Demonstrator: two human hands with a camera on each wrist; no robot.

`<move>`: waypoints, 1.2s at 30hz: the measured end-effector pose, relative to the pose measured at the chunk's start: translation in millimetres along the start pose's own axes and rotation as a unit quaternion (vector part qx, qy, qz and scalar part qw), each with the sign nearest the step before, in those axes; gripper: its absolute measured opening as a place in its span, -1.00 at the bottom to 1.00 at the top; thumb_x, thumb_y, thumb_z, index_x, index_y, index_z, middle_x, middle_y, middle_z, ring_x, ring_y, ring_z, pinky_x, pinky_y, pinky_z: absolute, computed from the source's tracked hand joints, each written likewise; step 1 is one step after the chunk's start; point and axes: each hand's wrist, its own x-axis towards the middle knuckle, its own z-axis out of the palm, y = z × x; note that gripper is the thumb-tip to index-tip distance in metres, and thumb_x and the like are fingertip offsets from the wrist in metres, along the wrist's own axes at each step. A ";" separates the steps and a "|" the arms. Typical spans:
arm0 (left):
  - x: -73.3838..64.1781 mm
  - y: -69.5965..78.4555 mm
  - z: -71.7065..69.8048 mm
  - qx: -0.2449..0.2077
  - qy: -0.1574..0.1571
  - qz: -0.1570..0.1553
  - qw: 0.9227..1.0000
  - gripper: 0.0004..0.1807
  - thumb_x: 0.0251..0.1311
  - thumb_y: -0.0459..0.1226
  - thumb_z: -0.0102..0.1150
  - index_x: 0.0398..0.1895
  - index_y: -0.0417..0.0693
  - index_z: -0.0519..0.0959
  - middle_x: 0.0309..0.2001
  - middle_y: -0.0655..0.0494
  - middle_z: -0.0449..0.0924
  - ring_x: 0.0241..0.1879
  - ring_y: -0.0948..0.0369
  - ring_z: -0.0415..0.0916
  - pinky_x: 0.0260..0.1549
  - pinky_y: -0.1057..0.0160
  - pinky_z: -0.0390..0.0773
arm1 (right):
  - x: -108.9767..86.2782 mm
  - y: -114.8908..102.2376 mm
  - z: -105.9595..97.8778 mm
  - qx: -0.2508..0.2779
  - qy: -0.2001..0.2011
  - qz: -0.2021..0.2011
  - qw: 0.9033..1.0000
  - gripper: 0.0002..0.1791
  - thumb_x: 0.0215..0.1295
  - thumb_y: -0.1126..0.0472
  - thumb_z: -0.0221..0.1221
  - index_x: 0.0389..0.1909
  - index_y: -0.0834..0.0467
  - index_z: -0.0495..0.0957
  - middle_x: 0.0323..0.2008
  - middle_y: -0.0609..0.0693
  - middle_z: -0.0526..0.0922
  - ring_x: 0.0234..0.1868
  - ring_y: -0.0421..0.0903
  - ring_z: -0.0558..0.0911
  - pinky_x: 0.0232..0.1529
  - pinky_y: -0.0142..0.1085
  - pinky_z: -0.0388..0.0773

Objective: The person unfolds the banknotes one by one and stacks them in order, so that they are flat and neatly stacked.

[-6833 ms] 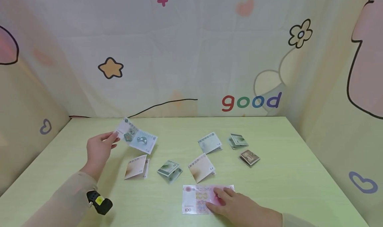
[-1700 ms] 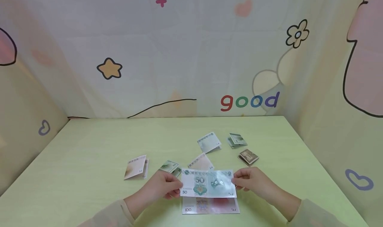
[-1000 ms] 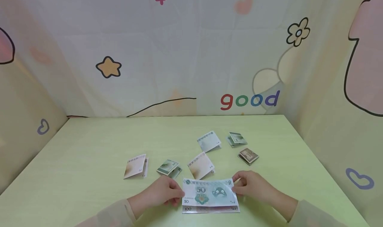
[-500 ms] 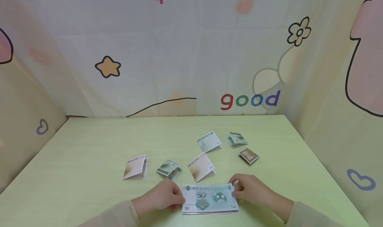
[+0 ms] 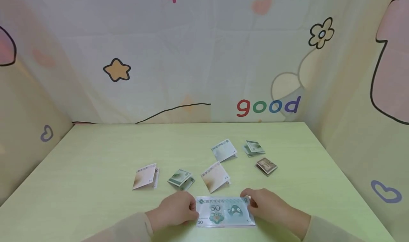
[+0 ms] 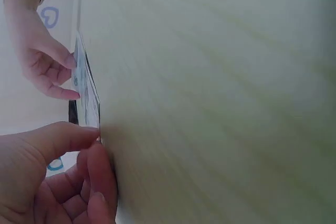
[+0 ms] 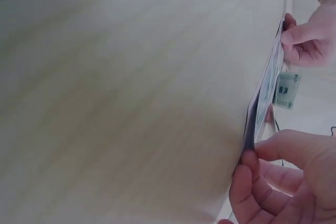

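Note:
A greenish 50 banknote [image 5: 223, 212] lies flat at the table's near side, over a pink 100 banknote whose edge barely shows beneath it. At the left short edge, my left hand [image 5: 177, 208] pinches between thumb and forefinger. On the right short edge, my right hand [image 5: 268, 205] does likewise. In the right wrist view the stacked banknotes [image 7: 265, 98] sit slightly apart by the right thumb [image 7: 270, 149]. The left wrist view has the left thumb [image 6: 79, 135] against the stack's edge; whether both notes are gripped is hard to tell.
Folded notes stand behind the hands: a brownish one [image 5: 144, 177], a green one [image 5: 179, 178], another brownish one [image 5: 214, 177], a pale blue one [image 5: 224, 150], a second green one [image 5: 254, 147] and a small brown one [image 5: 266, 166]. A patterned cloth [image 5: 191, 57] backs the table [image 5: 105, 157].
The 50 note, first held unfolded by the left hand at the left, came over the 100 note in both hands. It has been lowered toward me until it covers the 100 note.

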 end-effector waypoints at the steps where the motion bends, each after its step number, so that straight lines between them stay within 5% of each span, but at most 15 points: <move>1: -0.4 0.6 0.2 0.023 0.009 0.007 1.000 -0.71 0.01 -0.19 0.28 -0.73 0.10 0.40 -0.73 0.31 0.34 -0.67 0.35 0.26 -0.67 0.37 0.20 | -0.1 -2.2 0.5 -0.006 -0.002 0.010 1.000 -0.68 0.14 0.33 0.23 -0.05 0.14 0.51 -0.62 -0.13 0.39 -0.59 -0.19 0.34 -0.55 -0.36 0.27; 5: -0.7 3.1 1.3 0.107 0.047 0.070 0.991 -0.82 -0.01 -0.20 0.32 -0.58 0.12 0.48 -0.55 0.33 0.35 -0.53 0.36 0.28 -0.58 0.38 0.29 | -0.3 -9.8 2.6 -0.022 -0.009 0.043 0.999 -0.62 0.12 0.30 0.26 0.00 0.16 0.50 -0.59 -0.12 0.40 -0.55 -0.16 0.38 -0.48 -0.31 0.32; 7: -0.7 4.7 1.8 0.146 0.056 0.113 0.981 -0.90 0.00 -0.24 0.33 -0.44 0.13 0.58 -0.39 0.29 0.44 -0.40 0.33 0.38 -0.47 0.38 0.41 | -0.4 -11.8 3.3 -0.033 -0.008 0.049 0.998 -0.60 0.11 0.29 0.28 0.01 0.17 0.49 -0.59 -0.13 0.39 -0.54 -0.16 0.38 -0.47 -0.30 0.33; 12: -1.8 9.1 0.1 0.234 0.033 0.200 0.951 -0.66 0.07 -0.31 0.28 -0.09 0.27 0.62 0.03 0.16 0.48 -0.02 0.22 0.44 -0.22 0.29 0.51 | -2.1 -12.5 5.3 -0.070 0.006 0.046 0.996 -0.59 0.08 0.26 0.30 0.00 0.16 0.51 -0.52 -0.13 0.39 -0.49 -0.17 0.36 -0.42 -0.27 0.37; 19: -2.3 11.3 -3.0 0.313 0.012 0.251 0.916 -0.68 0.11 -0.23 0.27 -0.05 0.29 0.60 0.04 0.14 0.52 -0.02 0.24 0.49 -0.26 0.34 0.53 | -10.5 -12.4 7.3 -0.166 0.055 -0.034 0.984 -0.60 0.03 0.27 0.33 -0.04 0.10 0.56 -0.04 0.08 0.47 -0.14 -0.01 0.50 -0.19 -0.10 0.53; 22: -2.6 12.7 -3.0 0.338 0.012 0.265 0.903 -0.71 0.15 -0.19 0.23 -0.05 0.27 0.59 0.03 0.14 0.53 -0.01 0.24 0.50 -0.21 0.32 0.54 | -14.1 -12.4 7.2 -0.192 0.038 -0.092 0.976 -0.59 0.07 0.28 0.30 0.00 0.07 0.55 0.12 0.12 0.44 0.05 0.08 0.48 -0.07 -0.06 0.50; 27: -5.9 14.5 -3.8 0.350 0.003 0.266 0.898 -0.68 0.19 -0.17 0.18 0.03 0.24 0.55 0.08 0.14 0.51 0.02 0.22 0.47 -0.11 0.30 0.50 | -16.8 -13.3 8.1 -0.205 -0.025 -0.141 0.968 -0.57 0.22 0.18 0.21 0.13 0.02 0.50 0.17 0.03 0.45 0.13 -0.02 0.46 0.02 -0.14 0.47; 32: -8.1 9.6 -5.5 0.340 0.001 0.286 0.896 -0.60 0.15 -0.21 0.21 0.08 0.25 0.50 0.12 0.10 0.49 0.04 0.15 0.46 -0.09 0.26 0.49 | -15.0 -10.5 3.2 -0.190 -0.046 -0.136 0.971 -0.56 0.23 0.12 0.19 0.16 -0.02 0.49 0.18 0.00 0.44 0.15 -0.04 0.44 0.02 -0.11 0.47; 36: -7.9 7.0 -6.6 0.322 -0.010 0.294 0.900 -0.59 0.17 -0.21 0.19 0.11 0.30 0.47 0.15 0.08 0.46 0.06 0.14 0.45 -0.07 0.25 0.49 | -7.4 -4.8 -5.4 -0.127 -0.050 -0.121 0.983 -0.62 0.23 0.12 0.19 0.08 0.08 0.55 0.08 -0.01 0.52 0.08 -0.05 0.49 0.00 -0.10 0.47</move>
